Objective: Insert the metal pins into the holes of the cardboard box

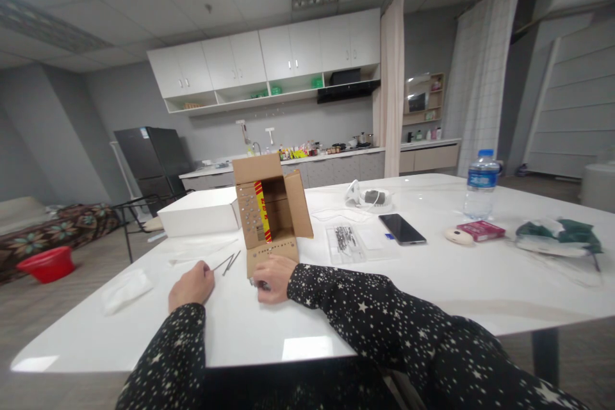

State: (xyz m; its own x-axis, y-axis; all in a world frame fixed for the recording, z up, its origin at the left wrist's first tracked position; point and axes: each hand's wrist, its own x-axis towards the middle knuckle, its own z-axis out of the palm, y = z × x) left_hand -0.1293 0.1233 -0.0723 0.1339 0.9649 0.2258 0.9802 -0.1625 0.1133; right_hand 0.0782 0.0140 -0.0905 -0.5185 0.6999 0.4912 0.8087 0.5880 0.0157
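My left hand (191, 285) rests closed on the white table (250, 336). Thin dark metal rods (231, 262) lie by its fingertips; whether the fingers grip one of them is unclear. My right hand (275, 277) is closed at the front flap of an open cardboard box (250, 218). Its curled fingers press near the flap's lower edge, and what they hold is hidden. Small round silvery dots cover the box's left flap, and a row of dark dots runs along the front flap. A yellow and red strip (262, 211) lines the box opening.
Right of the box are a clear case of small metal pieces (344, 242), a phone (402, 229), a pink packet (481, 230) and a water bottle (480, 189). A white box (199, 213) stands behind my left hand. Crumpled tissue (125, 290) lies at left.
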